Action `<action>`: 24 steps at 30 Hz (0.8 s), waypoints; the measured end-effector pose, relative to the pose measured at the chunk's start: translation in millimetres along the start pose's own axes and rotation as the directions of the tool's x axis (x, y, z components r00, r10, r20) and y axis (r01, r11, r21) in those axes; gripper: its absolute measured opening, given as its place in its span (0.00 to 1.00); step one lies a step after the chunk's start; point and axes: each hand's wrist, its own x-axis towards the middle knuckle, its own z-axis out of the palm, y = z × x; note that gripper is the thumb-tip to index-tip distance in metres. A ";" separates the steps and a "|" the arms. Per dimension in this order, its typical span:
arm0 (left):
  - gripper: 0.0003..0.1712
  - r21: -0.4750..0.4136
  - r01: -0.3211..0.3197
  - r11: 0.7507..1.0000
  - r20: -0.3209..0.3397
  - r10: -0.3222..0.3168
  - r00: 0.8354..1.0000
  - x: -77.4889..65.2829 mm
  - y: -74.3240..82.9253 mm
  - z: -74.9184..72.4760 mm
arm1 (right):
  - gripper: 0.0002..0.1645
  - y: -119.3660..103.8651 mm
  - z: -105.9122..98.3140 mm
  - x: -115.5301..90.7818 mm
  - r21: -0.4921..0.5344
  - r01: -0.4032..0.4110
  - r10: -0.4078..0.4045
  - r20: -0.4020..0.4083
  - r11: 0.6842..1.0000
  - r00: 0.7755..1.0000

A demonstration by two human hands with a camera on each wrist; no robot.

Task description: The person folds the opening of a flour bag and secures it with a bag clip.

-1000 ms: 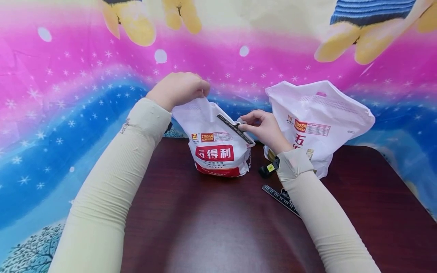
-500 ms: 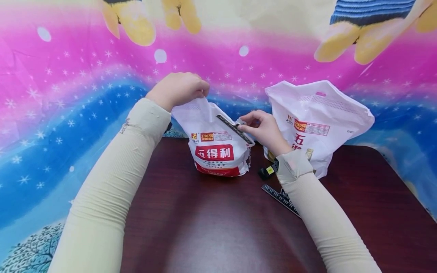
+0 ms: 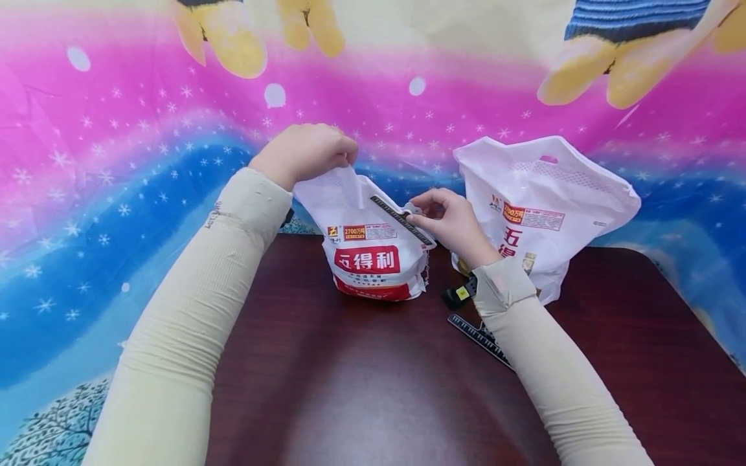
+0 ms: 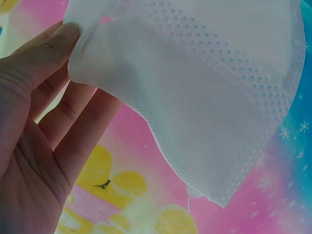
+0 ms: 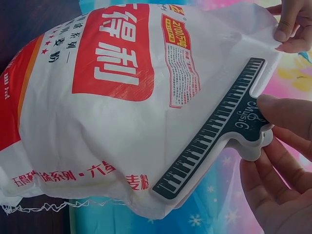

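A white flour bag with red print point(image 3: 373, 285) stands on the table, its top slanting. My left hand point(image 3: 309, 152) pinches the bag's upper left corner; in the left wrist view, thumb and fingers point(image 4: 48, 51) hold the white top edge beside a dotted band. A black piano-key clip point(image 3: 389, 210) lies slantwise along the bag's upper right edge. My right hand point(image 3: 449, 217) pinches the clip's handle; the right wrist view shows the thumb point(image 5: 285, 114) on the "Music" lettering and fingers behind. The clip's back side is hidden there.
Another white bag point(image 3: 542, 200), wide at its top, stands to the right. A second piano-key clip point(image 3: 474, 333) lies on the dark table point(image 3: 350, 362), partly behind the right sleeve. A black piece with a yellow label point(image 3: 457, 294) shows by the right wrist. A printed cloth point(image 3: 146, 142) hangs behind.
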 end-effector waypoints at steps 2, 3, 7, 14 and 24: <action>0.09 -0.001 -0.001 1.000 0.001 0.001 1.000 -0.2 0.1 -0.1 | 0.15 -0.1 -0.5 -1.1 -0.013 0.005 -0.005 0.002 1.000 1.000; 0.09 -0.002 0.001 1.000 0.003 -0.001 1.000 -0.6 0.0 -0.2 | 0.15 -0.1 -0.7 -1.7 -0.019 0.010 -0.010 0.004 1.000 1.000; 0.10 -0.008 0.017 1.000 0.015 -0.017 1.000 -1.9 -1.3 0.3 | 0.16 -0.9 -2.0 -4.4 -0.016 0.029 -0.029 0.009 0.999 1.000; 0.11 -0.021 0.022 1.000 0.015 -0.022 1.000 -3.1 0.3 0.3 | 0.15 -3.3 -9.4 -10.8 0.001 0.070 -0.070 0.009 0.998 0.998; 0.11 -0.012 0.014 1.000 -0.012 -0.014 1.000 -5.6 2.0 4.4 | 0.18 -9.4 -18.6 -25.3 -0.034 0.076 -0.075 0.015 0.997 0.997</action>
